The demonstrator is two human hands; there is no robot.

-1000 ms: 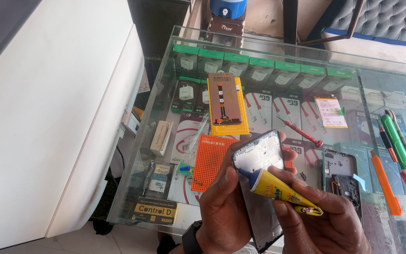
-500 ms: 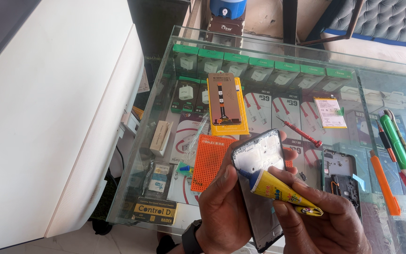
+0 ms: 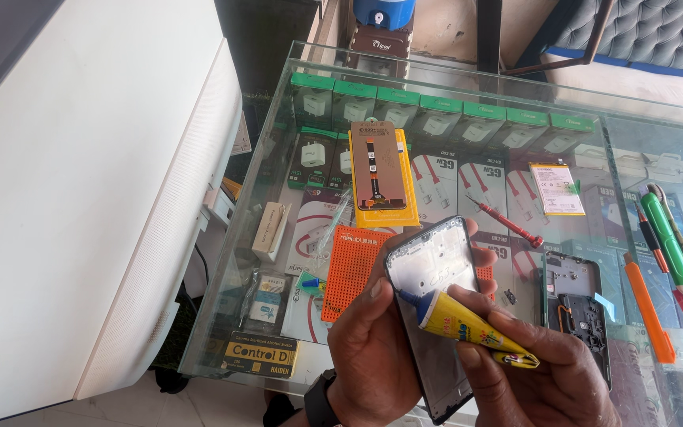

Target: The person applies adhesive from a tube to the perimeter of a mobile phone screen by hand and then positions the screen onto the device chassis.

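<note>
Yellow crumpled glue tube point(image 3: 476, 328) pinched in right hand point(image 3: 547, 379) fingers, left hand point(image 3: 373, 356) fingers around flat phone frame point(image 3: 432, 269).

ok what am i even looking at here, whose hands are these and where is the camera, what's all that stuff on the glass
The camera sits on a person's head and looks down, so these are that person's own two bare hands; there is no machine. The left hand holds a phone frame tilted up. The right hand squeezes a yellow glue tube, its blue nozzle touching the frame. Below them is a glass counter with boxed chargers inside. On the glass lie a phone screen on a yellow pad, an orange perforated mat, a red screwdriver, an opened phone body, an orange knife and a green pen.
</note>
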